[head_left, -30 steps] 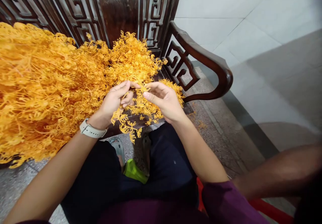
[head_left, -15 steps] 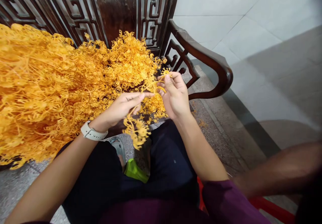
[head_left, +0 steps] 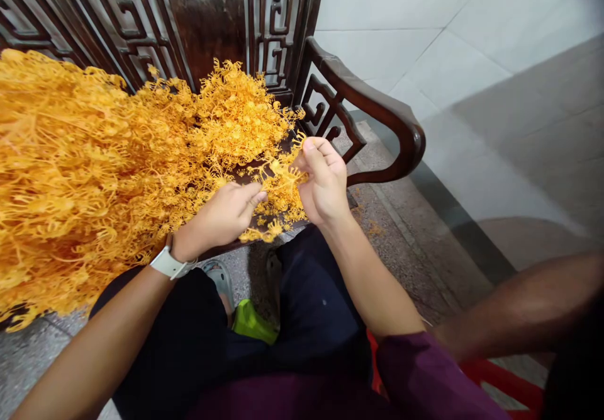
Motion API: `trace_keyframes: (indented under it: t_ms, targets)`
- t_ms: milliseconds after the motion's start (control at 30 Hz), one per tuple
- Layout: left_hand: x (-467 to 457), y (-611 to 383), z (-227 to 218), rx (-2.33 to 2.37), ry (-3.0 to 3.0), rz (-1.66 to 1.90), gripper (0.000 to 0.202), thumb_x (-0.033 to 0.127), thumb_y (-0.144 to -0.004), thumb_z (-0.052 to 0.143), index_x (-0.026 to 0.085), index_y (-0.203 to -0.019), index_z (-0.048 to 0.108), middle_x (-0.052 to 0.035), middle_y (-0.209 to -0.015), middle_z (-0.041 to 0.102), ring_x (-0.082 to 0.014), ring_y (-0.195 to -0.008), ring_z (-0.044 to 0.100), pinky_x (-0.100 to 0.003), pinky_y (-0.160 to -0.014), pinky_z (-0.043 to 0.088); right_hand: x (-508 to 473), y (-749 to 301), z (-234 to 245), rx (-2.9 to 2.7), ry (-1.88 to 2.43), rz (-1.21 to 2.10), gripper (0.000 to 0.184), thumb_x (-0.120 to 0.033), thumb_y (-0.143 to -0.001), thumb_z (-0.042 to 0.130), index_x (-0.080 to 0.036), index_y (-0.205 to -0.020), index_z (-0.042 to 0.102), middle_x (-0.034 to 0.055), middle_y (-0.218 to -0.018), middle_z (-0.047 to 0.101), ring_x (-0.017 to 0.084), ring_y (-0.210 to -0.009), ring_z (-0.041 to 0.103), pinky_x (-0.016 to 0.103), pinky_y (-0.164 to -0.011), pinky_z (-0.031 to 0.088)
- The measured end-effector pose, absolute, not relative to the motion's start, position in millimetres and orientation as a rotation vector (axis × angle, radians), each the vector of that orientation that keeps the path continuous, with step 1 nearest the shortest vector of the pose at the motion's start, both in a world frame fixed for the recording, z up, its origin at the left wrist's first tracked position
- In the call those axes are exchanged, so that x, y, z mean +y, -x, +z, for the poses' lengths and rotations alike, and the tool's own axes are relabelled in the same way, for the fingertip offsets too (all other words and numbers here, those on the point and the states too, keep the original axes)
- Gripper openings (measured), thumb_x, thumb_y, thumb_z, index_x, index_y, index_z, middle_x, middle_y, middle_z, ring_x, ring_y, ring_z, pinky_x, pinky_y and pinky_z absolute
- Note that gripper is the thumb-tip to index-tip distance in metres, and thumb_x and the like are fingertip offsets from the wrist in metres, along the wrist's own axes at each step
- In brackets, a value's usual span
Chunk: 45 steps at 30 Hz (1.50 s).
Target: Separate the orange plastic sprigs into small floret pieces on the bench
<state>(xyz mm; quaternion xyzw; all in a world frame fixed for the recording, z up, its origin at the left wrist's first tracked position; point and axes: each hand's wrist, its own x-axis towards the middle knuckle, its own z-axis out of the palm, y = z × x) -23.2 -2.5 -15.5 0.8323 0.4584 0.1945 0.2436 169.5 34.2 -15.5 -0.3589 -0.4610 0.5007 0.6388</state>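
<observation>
A large mass of branching orange-yellow dried sprigs point(head_left: 80, 155) lies heaped on the dark wooden seat, spreading from the left edge to the middle. My right hand point(head_left: 323, 181) is shut on a small tuft of these sprigs, which pokes out past its fingers toward my left hand. My left hand point(head_left: 217, 213), with a white watch point(head_left: 168, 264) on its wrist, rests at the edge of the heap, and its fingertips pinch the sprigs. The thumb of my left hand is hidden.
A carved dark wooden bench back point(head_left: 207, 23) with a curved armrest point(head_left: 372, 102) stands close ahead, beside a white tiled wall point(head_left: 415, 42). Another person's bare arm point(head_left: 514, 306) crosses at right, above a red stool point(head_left: 500, 379). My dark-trousered knees point(head_left: 321, 306) lie below my hands.
My hands have drawn closer again, and my left hand has dropped toward the heap. The tuft that hung below my hands has lifted out of that position.
</observation>
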Motion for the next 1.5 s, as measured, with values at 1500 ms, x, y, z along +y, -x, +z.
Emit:
trace_keyframes:
  t_ms: [1500]
  targets:
    - [9, 45, -15, 1.320, -2.095, 0.653, 0.041, 0.045, -0.109, 0.042, 0.017, -0.093, 0.069, 0.0003, -0.070, 0.060, -0.0168, -0.065, 0.054, -0.029, -0.068, 0.038, 40, -180, -18, -1.040, 0.784, 1.472, 0.034, -0.047, -0.078, 0.089, -0.024, -0.090, 0.067, 0.0000, -0.084, 0.058, 0.016, -0.082, 0.054, 0.032, -0.081, 0.048]
